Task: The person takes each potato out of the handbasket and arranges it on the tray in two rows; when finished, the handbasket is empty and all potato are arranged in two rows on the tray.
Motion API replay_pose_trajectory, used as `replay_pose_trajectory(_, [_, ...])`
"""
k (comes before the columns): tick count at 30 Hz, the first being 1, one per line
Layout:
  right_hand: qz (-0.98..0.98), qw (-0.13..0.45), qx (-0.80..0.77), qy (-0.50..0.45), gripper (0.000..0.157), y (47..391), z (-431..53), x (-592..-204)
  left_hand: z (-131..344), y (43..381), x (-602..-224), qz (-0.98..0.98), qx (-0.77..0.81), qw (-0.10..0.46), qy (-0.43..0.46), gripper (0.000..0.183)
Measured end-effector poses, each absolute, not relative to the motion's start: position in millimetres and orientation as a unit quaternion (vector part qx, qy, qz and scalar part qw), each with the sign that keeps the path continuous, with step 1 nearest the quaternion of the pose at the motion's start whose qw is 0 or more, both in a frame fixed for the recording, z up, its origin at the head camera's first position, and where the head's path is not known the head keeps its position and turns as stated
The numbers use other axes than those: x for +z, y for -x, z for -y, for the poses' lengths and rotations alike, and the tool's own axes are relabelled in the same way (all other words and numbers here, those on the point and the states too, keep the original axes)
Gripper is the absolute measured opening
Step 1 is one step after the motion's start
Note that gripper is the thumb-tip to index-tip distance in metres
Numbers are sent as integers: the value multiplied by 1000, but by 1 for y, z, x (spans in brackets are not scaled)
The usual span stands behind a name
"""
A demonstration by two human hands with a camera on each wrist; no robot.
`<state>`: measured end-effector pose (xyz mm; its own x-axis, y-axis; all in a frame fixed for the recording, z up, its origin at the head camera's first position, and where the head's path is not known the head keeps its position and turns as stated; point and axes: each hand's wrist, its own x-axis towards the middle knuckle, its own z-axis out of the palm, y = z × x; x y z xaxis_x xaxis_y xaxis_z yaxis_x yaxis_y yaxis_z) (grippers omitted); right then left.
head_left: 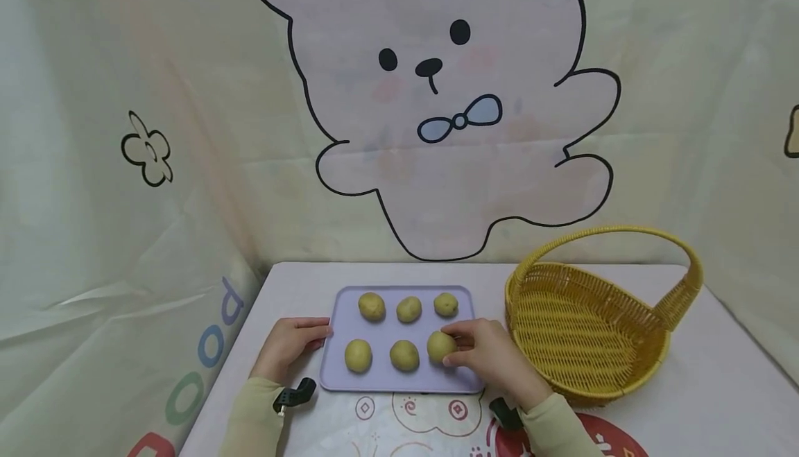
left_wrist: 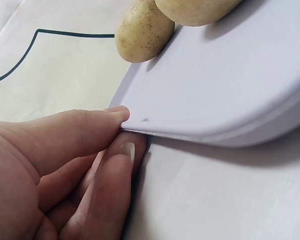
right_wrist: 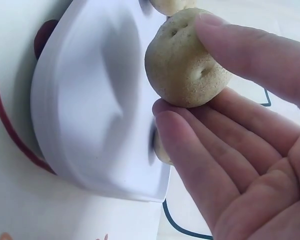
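My right hand (head_left: 490, 356) pinches a round yellow potato (head_left: 440, 347) between thumb and fingers at the tray's front right corner. In the right wrist view, this potato (right_wrist: 182, 65) shows two small dimples and appears raised off the tray, whose surface carries a shadow. My left hand (head_left: 288, 346) grips the left edge of the pale purple tray (head_left: 385, 332). Seen from the left wrist, the rim of the tray (left_wrist: 225, 95) is pinched between the thumb and fingers of that hand (left_wrist: 55, 165). Several more potatoes (head_left: 404, 356) lie on the tray in two rows.
A yellow wicker basket (head_left: 574, 332) with a tall arched handle stands right of the tray, close to my right forearm. The white table (head_left: 299, 283) has a printed cover at its front. A cloth backdrop (head_left: 431, 186) with a cartoon bear hangs behind.
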<state>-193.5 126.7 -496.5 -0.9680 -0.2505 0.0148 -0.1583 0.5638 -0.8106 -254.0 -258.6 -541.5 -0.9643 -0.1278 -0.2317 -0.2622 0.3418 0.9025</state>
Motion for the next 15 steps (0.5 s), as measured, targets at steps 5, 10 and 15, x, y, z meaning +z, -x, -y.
replay_pose_trajectory(5, [-888, 45, -445, 102, 52, 196, -127, -497, 258, 257, -541, -816, 563, 62, 117, 36])
replay_pose_trajectory(10, [-888, 46, -445, 105, 50, 195, -124, -499, 261, 256, -543, -820, 555, 65, 122, 35])
replay_pose_trajectory(15, [-893, 44, -438, 96, 51, 195, -123, -500, 261, 256, -544, -819, 557, 66, 120, 35])
